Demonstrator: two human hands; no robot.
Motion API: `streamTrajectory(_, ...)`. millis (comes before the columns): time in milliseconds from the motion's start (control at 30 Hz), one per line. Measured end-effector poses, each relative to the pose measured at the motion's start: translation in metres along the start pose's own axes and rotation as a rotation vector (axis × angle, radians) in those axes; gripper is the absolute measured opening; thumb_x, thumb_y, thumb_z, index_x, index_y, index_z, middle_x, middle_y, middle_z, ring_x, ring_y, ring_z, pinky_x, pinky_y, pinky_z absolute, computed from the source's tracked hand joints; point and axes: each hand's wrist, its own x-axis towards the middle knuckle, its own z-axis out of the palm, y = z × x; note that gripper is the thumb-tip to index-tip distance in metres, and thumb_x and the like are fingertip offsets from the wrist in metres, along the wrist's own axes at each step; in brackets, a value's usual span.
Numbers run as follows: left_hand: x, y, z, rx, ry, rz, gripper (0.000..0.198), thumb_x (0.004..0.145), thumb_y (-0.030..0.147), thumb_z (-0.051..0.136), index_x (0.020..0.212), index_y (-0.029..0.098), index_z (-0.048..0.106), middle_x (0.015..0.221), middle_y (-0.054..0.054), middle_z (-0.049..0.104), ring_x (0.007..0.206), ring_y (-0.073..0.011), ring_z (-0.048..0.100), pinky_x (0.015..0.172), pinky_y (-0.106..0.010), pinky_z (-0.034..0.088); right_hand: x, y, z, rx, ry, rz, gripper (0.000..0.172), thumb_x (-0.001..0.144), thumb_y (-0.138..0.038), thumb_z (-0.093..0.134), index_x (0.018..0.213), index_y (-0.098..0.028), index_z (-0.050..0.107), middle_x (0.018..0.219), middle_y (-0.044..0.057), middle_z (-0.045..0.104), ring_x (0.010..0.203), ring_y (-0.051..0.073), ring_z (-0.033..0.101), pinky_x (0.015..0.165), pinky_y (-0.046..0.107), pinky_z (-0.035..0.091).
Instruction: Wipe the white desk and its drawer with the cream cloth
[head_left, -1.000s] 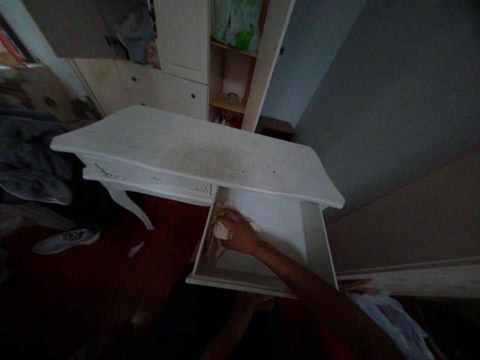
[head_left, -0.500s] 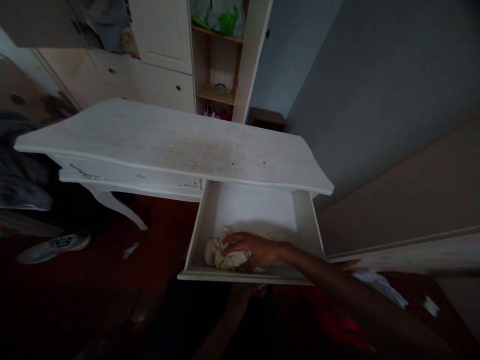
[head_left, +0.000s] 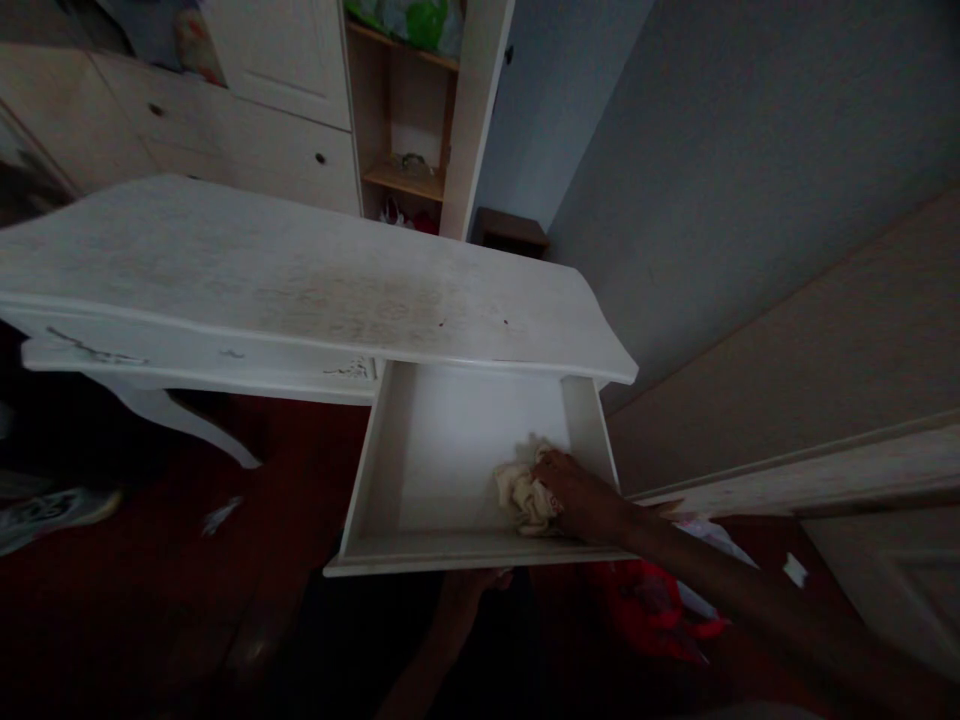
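Note:
A white drawer is pulled out from a white table with a stained top. Inside it, toward the right side, my right hand grips a crumpled cream cloth and presses it against the drawer floor. Below the drawer's front edge is my left hand, close under the front panel. Its fingers are mostly hidden by the panel and the dark, so I cannot tell how they are bent.
Behind the table stands a white cabinet with an open door. A grey wall rises on the right. On the red floor lie a red bag at right, a shoe at left and a paper scrap.
My right hand has slid the cloth from the drawer's left front area to its right side. My left hand stays under the front edge. The view has shifted slightly to the right.

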Motion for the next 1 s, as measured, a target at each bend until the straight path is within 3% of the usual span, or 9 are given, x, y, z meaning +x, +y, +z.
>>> streamTrajectory(100, -0.005, 0.008, 0.001, 0.086, -0.022, 0.054, 0.04, 0.059, 0.053, 0.079, 0.071, 0.015, 0.074, 0.071, -0.007, 0.073, 0.074, -0.0256, 0.068, 0.079, -0.042, 0.055, 0.007, -0.003, 0.001, -0.173, 0.115, 0.227, 0.046, 0.078, -0.02, 0.068, 0.122, -0.016, 0.055, 0.134, 0.017, 0.051, 0.123, 0.031, 0.05, 0.097, 0.038, 0.047)
streamTrajectory(167, -0.01, 0.013, 0.001, 0.125, -0.028, 0.103, 0.038, 0.065, 0.054, 0.076, 0.069, 0.016, 0.074, 0.07, -0.006, 0.072, 0.075, -0.0246, 0.067, 0.081, -0.041, 0.054, 0.019, -0.003, -0.002, -0.261, 0.189, 0.322, 0.043, 0.084, -0.028, 0.064, 0.123, -0.016, 0.053, 0.134, 0.018, 0.051, 0.117, 0.031, 0.055, 0.09, 0.038, 0.05)
streamTrajectory(300, -0.014, 0.018, 0.002, 0.113, -0.019, 0.101, 0.039, 0.062, 0.056, 0.078, 0.066, 0.018, 0.072, 0.072, -0.006, 0.073, 0.08, -0.0262, 0.067, 0.084, -0.042, 0.054, 0.051, 0.001, -0.016, -0.353, 0.237, 0.421, 0.04, 0.088, -0.034, 0.059, 0.122, -0.014, 0.051, 0.14, 0.022, 0.047, 0.103, 0.03, 0.065, 0.078, 0.037, 0.054)
streamTrajectory(500, -0.015, 0.015, 0.003, 0.07, -0.014, 0.089, 0.04, 0.062, 0.057, 0.078, 0.069, 0.018, 0.073, 0.073, -0.006, 0.073, 0.08, -0.0262, 0.067, 0.086, -0.043, 0.054, 0.1, 0.011, -0.038, -0.246, 0.338, 0.534, 0.039, 0.092, -0.035, 0.054, 0.123, -0.013, 0.051, 0.118, 0.021, 0.062, 0.101, 0.031, 0.069, 0.081, 0.04, 0.054)
streamTrajectory(633, -0.014, 0.016, 0.003, 0.087, -0.034, 0.078, 0.041, 0.061, 0.058, 0.078, 0.065, 0.018, 0.07, 0.072, -0.006, 0.072, 0.079, -0.0259, 0.066, 0.085, -0.042, 0.053, 0.117, 0.001, -0.04, -0.225, 0.409, 0.528, 0.041, 0.09, -0.036, 0.053, 0.125, -0.014, 0.052, 0.116, 0.02, 0.065, 0.096, 0.032, 0.07, 0.076, 0.04, 0.055)
streamTrajectory(767, -0.012, 0.016, -0.001, 0.135, -0.088, 0.068, 0.042, 0.063, 0.06, 0.076, 0.065, 0.018, 0.07, 0.071, -0.007, 0.072, 0.079, -0.0266, 0.066, 0.086, -0.042, 0.052, 0.127, -0.026, -0.035, -0.222, 0.416, 0.474, 0.043, 0.088, -0.04, 0.056, 0.123, -0.016, 0.054, 0.116, 0.017, 0.066, 0.095, 0.029, 0.069, 0.075, 0.037, 0.055)
streamTrajectory(1000, -0.02, 0.025, 0.002, 0.13, -0.071, 0.033, 0.048, 0.063, 0.064, 0.074, 0.069, 0.017, 0.073, 0.073, -0.008, 0.074, 0.081, -0.0286, 0.068, 0.089, -0.043, 0.05, 0.164, -0.099, -0.025, -0.195, 0.438, 0.159, 0.039, 0.088, -0.038, 0.057, 0.12, -0.015, 0.056, 0.116, 0.018, 0.063, 0.102, 0.031, 0.063, 0.078, 0.04, 0.055)
